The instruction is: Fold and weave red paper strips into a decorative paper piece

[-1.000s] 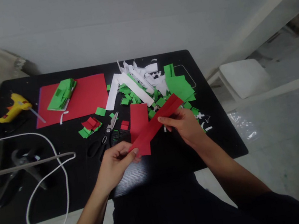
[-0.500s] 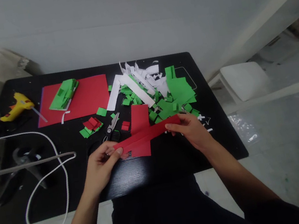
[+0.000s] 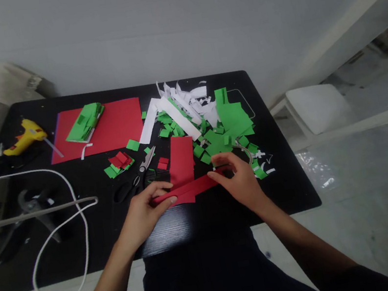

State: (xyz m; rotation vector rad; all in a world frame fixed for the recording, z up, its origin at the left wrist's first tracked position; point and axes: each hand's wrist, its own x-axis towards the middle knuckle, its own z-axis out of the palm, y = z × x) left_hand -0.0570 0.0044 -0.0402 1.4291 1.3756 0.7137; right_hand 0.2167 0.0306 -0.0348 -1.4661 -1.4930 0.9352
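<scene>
A folded strip of red paper (image 3: 196,185) is stretched between my two hands, low over the black table. My left hand (image 3: 149,210) pinches its left end between thumb and fingers. At the right end, my right hand (image 3: 235,178) grips it with the thumb in front and the fingers curled behind. Under the strip lies a wider piece of red paper (image 3: 181,160), partly covered by it. Just beyond my left hand are black-handled scissors (image 3: 142,169), blades pointing away, and a small red paper piece (image 3: 163,163).
White paper strips (image 3: 177,113) and green paper scraps (image 3: 232,119) are heaped at the back right. A red sheet (image 3: 119,123) carries folded green paper (image 3: 86,122). A yellow glue gun (image 3: 25,137), pliers (image 3: 35,207) and a looped white cable (image 3: 82,233) are at left.
The strip has come lower and nearer level. My right hand has moved down and left, and its fingers have curled more; my left hand has shifted slightly right.
</scene>
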